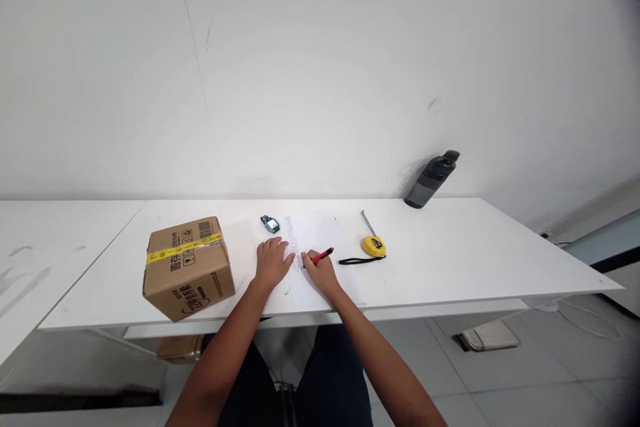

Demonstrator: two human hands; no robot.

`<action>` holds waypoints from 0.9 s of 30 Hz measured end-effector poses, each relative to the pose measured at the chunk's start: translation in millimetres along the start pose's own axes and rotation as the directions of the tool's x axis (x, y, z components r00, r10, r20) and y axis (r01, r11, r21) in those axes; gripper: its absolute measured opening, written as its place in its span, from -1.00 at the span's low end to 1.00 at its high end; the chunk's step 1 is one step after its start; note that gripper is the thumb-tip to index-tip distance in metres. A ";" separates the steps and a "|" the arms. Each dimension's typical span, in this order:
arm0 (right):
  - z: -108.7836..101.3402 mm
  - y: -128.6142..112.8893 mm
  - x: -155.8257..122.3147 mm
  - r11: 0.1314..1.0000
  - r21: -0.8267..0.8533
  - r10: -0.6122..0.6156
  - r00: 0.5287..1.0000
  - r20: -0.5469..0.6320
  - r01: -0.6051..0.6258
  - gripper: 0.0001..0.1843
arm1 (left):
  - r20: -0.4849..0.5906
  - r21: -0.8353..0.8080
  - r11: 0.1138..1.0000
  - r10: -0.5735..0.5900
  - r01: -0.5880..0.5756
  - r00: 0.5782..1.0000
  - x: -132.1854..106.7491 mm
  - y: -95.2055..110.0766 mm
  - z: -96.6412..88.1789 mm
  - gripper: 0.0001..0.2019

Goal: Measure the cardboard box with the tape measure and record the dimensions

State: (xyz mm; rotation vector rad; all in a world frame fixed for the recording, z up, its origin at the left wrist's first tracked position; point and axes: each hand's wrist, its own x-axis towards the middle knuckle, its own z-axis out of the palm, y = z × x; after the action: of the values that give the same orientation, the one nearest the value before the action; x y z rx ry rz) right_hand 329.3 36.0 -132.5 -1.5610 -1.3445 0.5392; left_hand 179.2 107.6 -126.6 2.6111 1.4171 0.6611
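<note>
Writing step in hand: right hand (320, 271) pinches red pen (320, 256), tip on the paper sheet (313, 230) just under it — left hand (273, 263) flat, fingers released, pinning the paper sheet alongside. Next stroke likely needs it held steady.

Cardboard box (187, 267): a barcode and dark print up top, big characters on the side, red marks along the yellow tape (184, 248), all too small to read. Sheet of paper (315, 233): faint lines, unreadable too.
</note>
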 end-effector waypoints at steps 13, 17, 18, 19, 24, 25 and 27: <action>2.0 -0.4 -1.7 0.991 -0.118 -0.074 0.987 -0.141 0.057 -0.64 | -0.003 -0.063 0.997 -0.055 0.055 0.998 4.8 2.8 -4.5 -0.72; 12.0 -1.2 -1.0 0.914 -0.402 -0.143 0.969 -0.201 0.052 -0.58 | 0.037 -0.119 0.991 -0.055 0.059 0.998 -1.5 6.0 -15.0 -0.67; 12.8 -0.8 -0.5 0.902 -0.429 -0.130 0.973 -0.193 0.036 -0.51 | 0.055 -0.131 0.990 -0.047 0.054 0.997 -8.7 7.0 -19.4 -0.65; 11.1 0.2 0.1 0.903 -0.429 -0.125 0.973 -0.193 0.031 -0.46 | 0.073 -0.140 0.989 -0.034 0.044 0.997 -19.2 7.8 -24.3 -0.62; -44.4 18.4 4.6 0.887 -0.460 -0.235 0.896 -0.376 0.040 -0.51 | 0.107 -0.168 0.984 0.077 -0.059 0.991 -112.5 0.8 -41.2 -0.42; -61.7 25.7 5.7 0.851 -0.525 -0.239 0.880 -0.410 -0.013 -0.52 | 0.080 -0.149 0.987 0.076 -0.063 0.994 -133.5 -3.2 -40.1 -0.42; -94.1 43.5 6.3 0.764 -0.612 -0.138 0.875 -0.465 -0.204 -0.48 | 0.034 -0.080 0.991 0.111 -0.108 0.993 -171.7 -13.3 -32.6 -0.37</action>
State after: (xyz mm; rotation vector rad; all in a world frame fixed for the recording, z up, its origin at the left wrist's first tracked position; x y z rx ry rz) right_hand 429.7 9.8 -128.0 -2.1007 -1.1461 -0.3623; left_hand 74.0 -29.2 -157.0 2.6410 1.2193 0.6611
